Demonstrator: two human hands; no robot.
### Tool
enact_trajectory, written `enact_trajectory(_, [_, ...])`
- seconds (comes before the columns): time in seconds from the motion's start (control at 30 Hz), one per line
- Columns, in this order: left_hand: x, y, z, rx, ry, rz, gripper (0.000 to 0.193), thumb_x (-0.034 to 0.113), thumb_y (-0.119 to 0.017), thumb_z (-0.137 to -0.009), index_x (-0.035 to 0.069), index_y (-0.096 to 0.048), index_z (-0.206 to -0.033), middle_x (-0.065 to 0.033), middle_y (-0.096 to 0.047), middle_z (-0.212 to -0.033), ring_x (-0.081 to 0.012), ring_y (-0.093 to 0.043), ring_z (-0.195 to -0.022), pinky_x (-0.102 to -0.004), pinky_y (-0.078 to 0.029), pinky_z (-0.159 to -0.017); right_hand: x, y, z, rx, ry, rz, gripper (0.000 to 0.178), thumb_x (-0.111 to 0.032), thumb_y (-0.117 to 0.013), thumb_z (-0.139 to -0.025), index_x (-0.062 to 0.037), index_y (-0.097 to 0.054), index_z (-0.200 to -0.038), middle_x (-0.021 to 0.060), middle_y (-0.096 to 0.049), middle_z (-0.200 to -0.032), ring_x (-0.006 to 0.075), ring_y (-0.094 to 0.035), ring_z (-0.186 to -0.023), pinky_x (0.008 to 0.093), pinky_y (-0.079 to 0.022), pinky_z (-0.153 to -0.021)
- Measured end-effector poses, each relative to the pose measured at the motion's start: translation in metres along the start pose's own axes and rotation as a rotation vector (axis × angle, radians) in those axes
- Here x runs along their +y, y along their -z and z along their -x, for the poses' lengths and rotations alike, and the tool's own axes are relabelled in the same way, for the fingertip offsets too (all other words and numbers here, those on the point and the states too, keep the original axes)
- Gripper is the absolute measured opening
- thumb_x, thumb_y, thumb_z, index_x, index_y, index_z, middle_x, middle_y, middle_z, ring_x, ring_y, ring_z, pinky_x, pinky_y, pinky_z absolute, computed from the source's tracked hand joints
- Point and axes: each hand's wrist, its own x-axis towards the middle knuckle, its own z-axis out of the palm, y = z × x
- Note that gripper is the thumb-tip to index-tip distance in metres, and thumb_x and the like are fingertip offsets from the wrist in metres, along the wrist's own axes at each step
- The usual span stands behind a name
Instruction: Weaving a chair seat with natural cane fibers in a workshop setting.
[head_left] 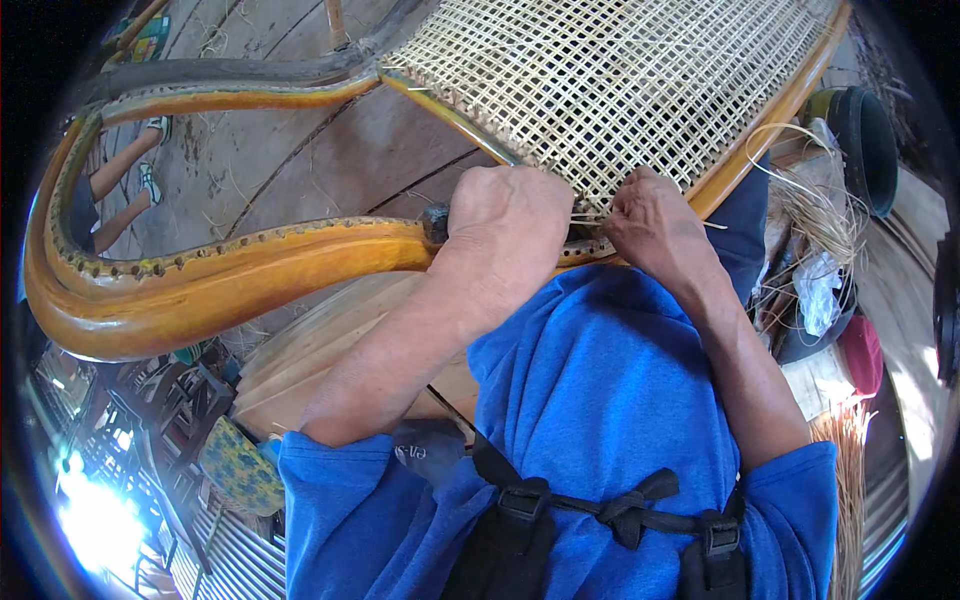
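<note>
A wooden chair frame (300, 245) with a curved, glossy orange-brown rail lies in front of me. Small holes run along the rail's inner edge. Open-weave cane webbing (620, 80) fills the panel at the upper right. At the near corner of this webbing my left hand (512, 215) is closed over the frame, its fingertips mostly hidden. My right hand (650, 215) is closed too, pressed against the webbing's lower edge. A thin cane strand (714, 226) pokes out beside it, and pale strand ends show between both hands.
Loose cane strands (825, 215) and a clear plastic bag (818, 293) lie at the right, near a dark bucket (868, 150) and a magenta container (861, 356). A bundle of reddish fibres (850, 450) sits lower down. Another person's legs (125, 170) show at the far left.
</note>
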Motion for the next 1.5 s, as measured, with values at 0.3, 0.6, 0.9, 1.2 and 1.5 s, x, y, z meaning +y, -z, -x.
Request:
enact_trajectory(0.3, [0.011,0.005,0.0,-0.019,-0.001,-0.053,0.017,0.012,-0.054,-0.082,0.002,-0.068,-0.079,-0.0193,-0.068,-0.076,-0.0339,-0.069,-0.075,-0.0452,-0.054,-0.068,-0.001,0.029,-0.001,-0.107,-0.135,-0.313,0.021,-0.016,-0.059,-0.082,0.004,-0.065,-0.078,0.0183,-0.064,-0.075,0.0308,-0.061,-0.072,0.0364,-0.049,-0.07])
enact_trajectory(0.6, [0.012,-0.006,0.003,0.023,0.022,-0.065,0.018,0.017,-0.055,-0.086,0.003,-0.065,-0.083,-0.0203,-0.067,-0.078,-0.0376,-0.067,-0.079,-0.0486,-0.051,-0.07,0.006,0.006,0.014,0.212,-0.144,-0.574,0.027,-0.026,-0.059,-0.092,0.0004,-0.062,-0.091,0.0141,-0.062,-0.07,0.0215,-0.06,-0.068,0.0339,-0.048,-0.065])
enact_trajectory(0.9, [0.014,0.013,0.021,0.012,0.169,0.095,0.022,0.023,-0.063,-0.084,0.003,-0.062,-0.094,-0.018,-0.067,-0.089,-0.035,-0.066,-0.086,-0.0466,-0.051,-0.075,0.022,0.032,0.042,0.581,-0.033,-1.171,0.011,-0.01,-0.055,-0.094,-0.0028,-0.063,-0.096,0.0071,-0.066,-0.086,0.0112,-0.06,-0.079,0.03,-0.049,-0.072])
enact_trajectory(1.2, [0.055,-0.018,-0.015,0.059,0.011,-0.144,0.015,0.018,-0.063,-0.081,0.005,-0.066,-0.089,-0.0144,-0.063,-0.093,-0.028,-0.067,-0.082,-0.0404,-0.054,-0.068,0.065,0.021,0.07,0.488,-0.045,-0.044,0.018,-0.021,-0.063,-0.087,-0.0044,-0.063,-0.094,0.0176,-0.063,-0.088,0.0372,-0.06,-0.084,0.0449,-0.048,-0.075])
enact_trajectory(1.5, [0.047,-0.011,-0.033,-0.04,0.047,-0.006,0.024,0.023,-0.061,-0.08,-0.001,-0.065,-0.081,-0.0206,-0.064,-0.087,-0.0379,-0.064,-0.083,-0.0481,-0.05,-0.076,0.072,0.038,0.057,0.254,0.041,-0.283,0.017,-0.021,-0.059,-0.087,-0.0043,-0.064,-0.088,0.0195,-0.064,-0.082,0.0386,-0.063,-0.082,0.0457,-0.05,-0.072])
